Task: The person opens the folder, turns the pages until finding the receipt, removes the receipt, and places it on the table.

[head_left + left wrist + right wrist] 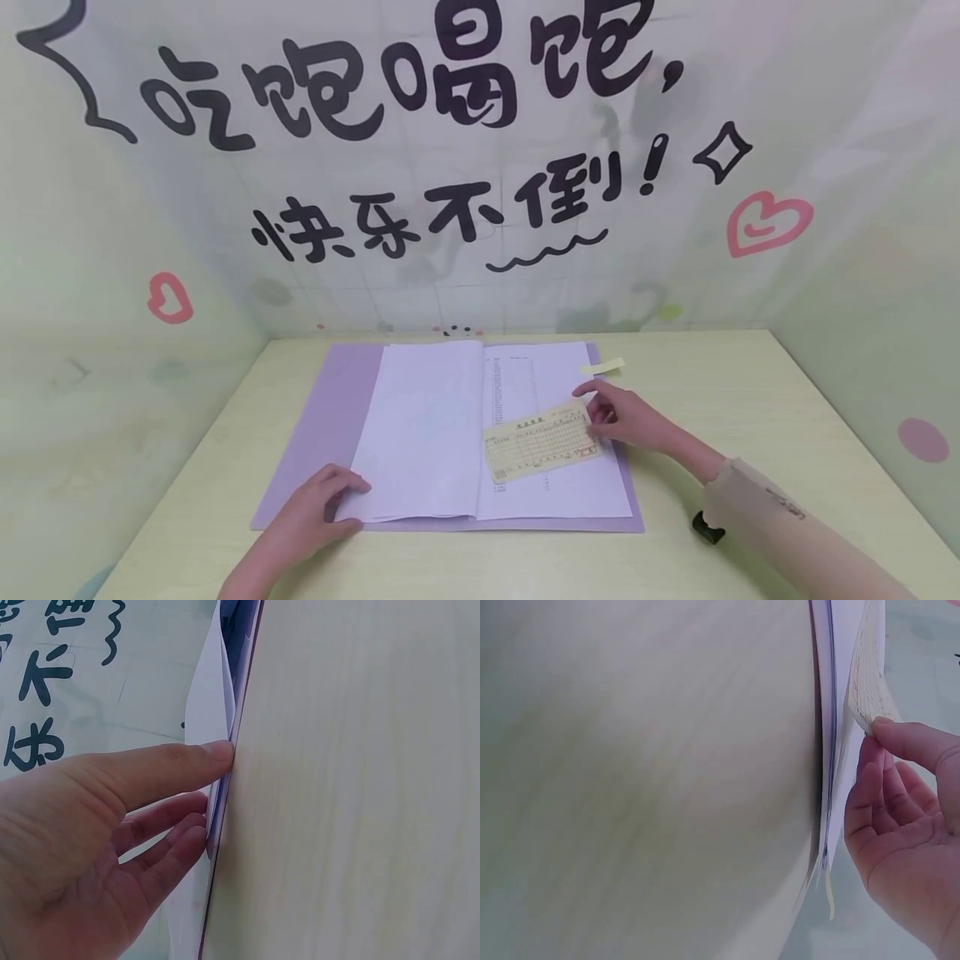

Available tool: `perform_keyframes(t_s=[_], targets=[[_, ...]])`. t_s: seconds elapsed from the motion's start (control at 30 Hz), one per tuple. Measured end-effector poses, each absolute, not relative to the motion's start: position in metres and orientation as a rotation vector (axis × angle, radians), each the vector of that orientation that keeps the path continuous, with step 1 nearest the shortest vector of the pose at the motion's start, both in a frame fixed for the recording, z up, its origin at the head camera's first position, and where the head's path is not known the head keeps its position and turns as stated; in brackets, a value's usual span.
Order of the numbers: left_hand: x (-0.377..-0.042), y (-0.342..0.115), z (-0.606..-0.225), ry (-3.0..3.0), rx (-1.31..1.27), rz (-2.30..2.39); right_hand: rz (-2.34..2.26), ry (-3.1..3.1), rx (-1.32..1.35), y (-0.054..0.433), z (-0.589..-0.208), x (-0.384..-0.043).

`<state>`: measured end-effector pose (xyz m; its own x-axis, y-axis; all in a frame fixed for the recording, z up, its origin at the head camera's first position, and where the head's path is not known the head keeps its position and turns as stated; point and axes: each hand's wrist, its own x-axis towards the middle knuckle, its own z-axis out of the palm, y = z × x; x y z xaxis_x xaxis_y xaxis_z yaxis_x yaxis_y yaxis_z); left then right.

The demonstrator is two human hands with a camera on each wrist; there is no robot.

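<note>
A purple folder lies spread on the table with white sheets in it. The left page is blank; the right page carries printed columns. Over the right page lies a yellowish receipt slip with a printed grid and red marks. My right hand pinches the slip's right edge between thumb and fingers, and the right wrist view shows that edge lifted off the page. At the lower left corner of the left page, my left hand rests with loosely bent fingers, its thumb touching the folder's near edge.
A pale yellow paper strip sticks out past the folder's upper right edge. The light wooden table extends around the folder. Printed curtains with dark lettering stand behind and at both sides. Under the right sleeve, a black object shows at the wrist.
</note>
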<state>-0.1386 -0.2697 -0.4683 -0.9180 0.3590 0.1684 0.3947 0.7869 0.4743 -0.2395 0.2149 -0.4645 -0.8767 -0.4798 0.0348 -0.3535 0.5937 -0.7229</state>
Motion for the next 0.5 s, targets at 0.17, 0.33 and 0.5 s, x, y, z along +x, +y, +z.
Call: perform_keyframes(t_s=[0.17, 0.33, 0.5], targets=[[-0.138, -0.270, -0.469, -2.918, -0.589, -0.789, -1.167, 2.700, -0.652, 0.218, -0.464, -0.239], [-0.136, -0.270, -0.469, -2.923, -0.573, -0.779, -1.191, 2.722, -0.651, 0.222, -0.463, -0.237], [-0.135, -0.269, -0.470, -2.907, -0.566, -0.775, -1.247, 2.731, -0.645, 0.228, -0.461, -0.235]])
